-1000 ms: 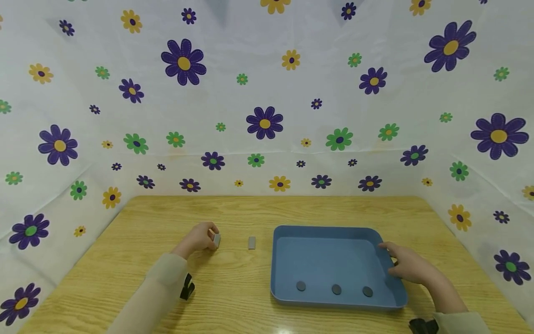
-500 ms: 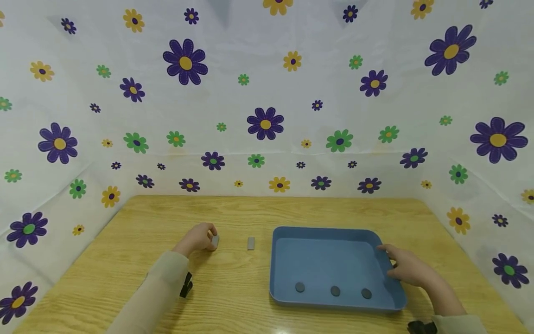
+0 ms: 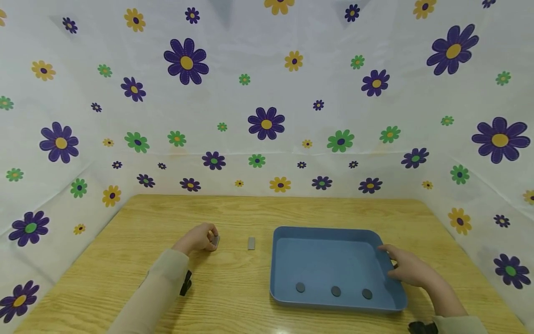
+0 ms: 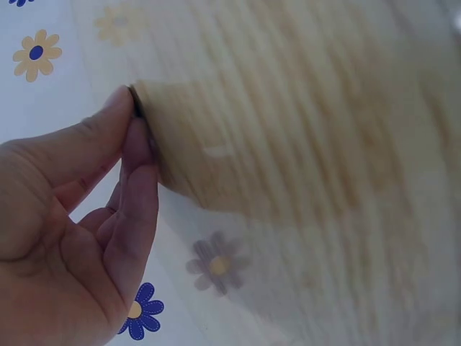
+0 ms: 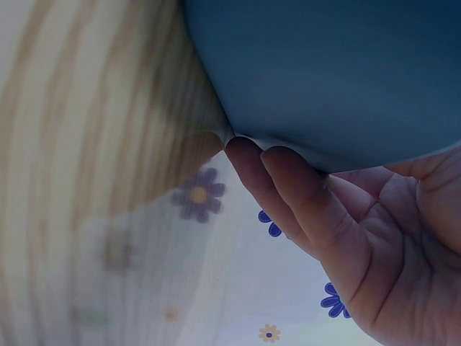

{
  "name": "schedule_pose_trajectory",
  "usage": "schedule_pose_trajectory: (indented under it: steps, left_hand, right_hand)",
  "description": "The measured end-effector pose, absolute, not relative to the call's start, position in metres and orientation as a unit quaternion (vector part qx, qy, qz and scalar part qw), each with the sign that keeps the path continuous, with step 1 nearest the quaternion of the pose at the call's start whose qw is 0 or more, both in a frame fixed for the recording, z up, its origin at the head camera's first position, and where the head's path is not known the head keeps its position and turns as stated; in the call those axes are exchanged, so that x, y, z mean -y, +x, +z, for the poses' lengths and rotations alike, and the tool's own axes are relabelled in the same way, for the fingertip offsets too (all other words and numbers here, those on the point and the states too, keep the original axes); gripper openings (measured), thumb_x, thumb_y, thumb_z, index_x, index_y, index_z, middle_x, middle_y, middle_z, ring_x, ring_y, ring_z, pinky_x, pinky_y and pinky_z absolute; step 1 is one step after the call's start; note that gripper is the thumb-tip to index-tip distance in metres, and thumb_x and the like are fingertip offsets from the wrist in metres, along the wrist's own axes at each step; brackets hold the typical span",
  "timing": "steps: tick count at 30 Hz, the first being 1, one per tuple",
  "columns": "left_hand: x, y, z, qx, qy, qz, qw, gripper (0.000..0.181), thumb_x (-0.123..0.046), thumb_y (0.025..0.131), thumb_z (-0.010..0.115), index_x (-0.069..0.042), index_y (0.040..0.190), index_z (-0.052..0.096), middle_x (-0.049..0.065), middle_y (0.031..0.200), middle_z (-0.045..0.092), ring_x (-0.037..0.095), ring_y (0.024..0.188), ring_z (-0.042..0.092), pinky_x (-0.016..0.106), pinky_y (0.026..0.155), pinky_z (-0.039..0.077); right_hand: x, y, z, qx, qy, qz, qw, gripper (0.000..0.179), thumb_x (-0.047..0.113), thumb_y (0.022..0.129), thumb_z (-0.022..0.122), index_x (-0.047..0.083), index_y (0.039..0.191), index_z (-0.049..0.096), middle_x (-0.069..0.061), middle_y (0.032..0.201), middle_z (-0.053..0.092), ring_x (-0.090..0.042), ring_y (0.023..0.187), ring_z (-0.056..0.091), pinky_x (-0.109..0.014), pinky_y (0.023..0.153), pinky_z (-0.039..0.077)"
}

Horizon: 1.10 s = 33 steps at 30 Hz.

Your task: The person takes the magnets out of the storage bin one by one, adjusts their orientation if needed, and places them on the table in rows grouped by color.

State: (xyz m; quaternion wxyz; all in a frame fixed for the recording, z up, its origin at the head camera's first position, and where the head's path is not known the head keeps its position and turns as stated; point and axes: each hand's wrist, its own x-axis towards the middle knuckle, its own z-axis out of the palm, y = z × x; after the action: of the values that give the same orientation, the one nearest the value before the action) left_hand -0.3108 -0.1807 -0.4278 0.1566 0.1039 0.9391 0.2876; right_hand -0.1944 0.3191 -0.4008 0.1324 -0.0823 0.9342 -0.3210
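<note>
My left hand (image 3: 199, 238) is low at the left of the wooden table and pinches a small flat grey rectangular piece (image 3: 215, 241) between thumb and fingers. In the left wrist view only a thin dark edge shows at the fingertips. A similar grey rectangular piece (image 3: 251, 243) lies on the table to the right of this hand. Over on the right, my right hand (image 3: 406, 265) grips the right wall of a blue tray (image 3: 327, 256), its fingers along the outside in the right wrist view (image 5: 310, 194).
Three dark grey discs, left (image 3: 300, 287), middle (image 3: 335, 291) and right (image 3: 367, 293), lie inside the tray near its front wall. White cloth with printed flowers (image 3: 267, 83) encloses the back and sides of the wooden table (image 3: 233, 297).
The grey piece in my left hand has tilted a little and shows less of its face. The right hand keeps its hold on the tray, and the head view has shifted slightly.
</note>
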Motion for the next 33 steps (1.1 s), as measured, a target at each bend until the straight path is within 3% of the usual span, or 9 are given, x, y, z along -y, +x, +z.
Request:
schedule_pose_trajectory:
  steps: [20, 27, 33]
  left_hand:
    - [0.183, -0.306, -0.428, -0.935, 0.107, 0.302, 0.151, 0.027, 0.000, 0.074, 0.069, -0.001, 0.096, 0.054, 0.008, 0.081, 0.049, 0.020, 0.074, 0.045, 0.030, 0.063, 0.041]
    - [0.189, -0.302, -0.426, -0.932, 0.101, 0.316, 0.150, 0.042, -0.006, 0.072, 0.072, 0.002, 0.108, 0.052, 0.010, 0.087, 0.054, 0.022, 0.079, 0.050, 0.036, 0.071, 0.044]
    - [0.186, -0.302, -0.415, -0.931, 0.111, 0.323, 0.125, 0.044, -0.006, 0.074, 0.070, 0.002, 0.112, 0.050, 0.015, 0.097, 0.054, 0.025, 0.080, 0.053, 0.035, 0.065, 0.047]
  right_hand:
    - [-0.321, -0.196, -0.402, -0.931, -0.080, -0.328, 0.139, 0.061, -0.012, 0.067, 0.056, -0.016, 0.123, 0.034, -0.041, 0.122, 0.032, -0.054, 0.110, 0.033, -0.031, 0.057, 0.038]
    - [-0.321, -0.196, -0.403, -0.930, -0.081, -0.328, 0.142, 0.061, -0.012, 0.066, 0.056, -0.016, 0.123, 0.034, -0.041, 0.122, 0.032, -0.054, 0.110, 0.033, -0.031, 0.058, 0.038]
    - [-0.320, -0.196, -0.402, -0.933, -0.079, -0.323, 0.140, 0.061, -0.011, 0.066, 0.056, -0.016, 0.123, 0.034, -0.041, 0.122, 0.033, -0.053, 0.109, 0.035, -0.031, 0.057, 0.038]
